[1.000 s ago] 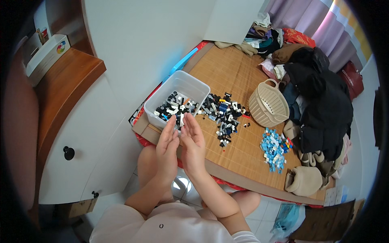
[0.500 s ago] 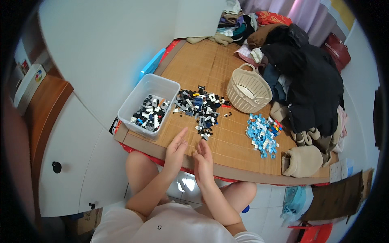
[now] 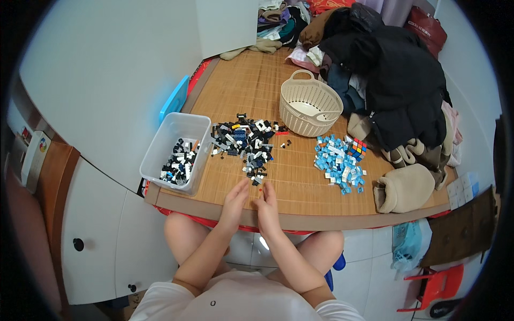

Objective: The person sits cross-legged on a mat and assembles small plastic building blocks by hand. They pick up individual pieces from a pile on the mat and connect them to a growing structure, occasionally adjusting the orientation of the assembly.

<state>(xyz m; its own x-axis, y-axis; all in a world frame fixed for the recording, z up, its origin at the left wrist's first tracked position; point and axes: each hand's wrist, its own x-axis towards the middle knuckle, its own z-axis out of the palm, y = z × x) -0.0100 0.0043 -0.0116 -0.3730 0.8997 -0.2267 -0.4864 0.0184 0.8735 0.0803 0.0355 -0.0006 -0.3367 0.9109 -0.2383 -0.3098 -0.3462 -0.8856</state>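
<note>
Mixed toy bricks (image 3: 249, 140) lie loose toward the mat's (image 3: 300, 187) near edge, just beyond left hand (image 3: 234, 207) and right hand (image 3: 267, 209), both seemingly empty, palms facing, narrowly apart; apparently a gathering step, calling next for cupping them.

Pale lettering (image 3: 419, 28) is running across a dark red bag (image 3: 431, 38) at the upper right; a small dark oval mark (image 3: 213, 303) is showing on the front of the person's white shirt (image 3: 251, 294); a multicoloured round emblem (image 3: 43, 144) is brightening a white box (image 3: 33, 167) at left; blurred whitish script (image 3: 441, 309) is crossing a black object (image 3: 444, 303) at the lower right.
</note>
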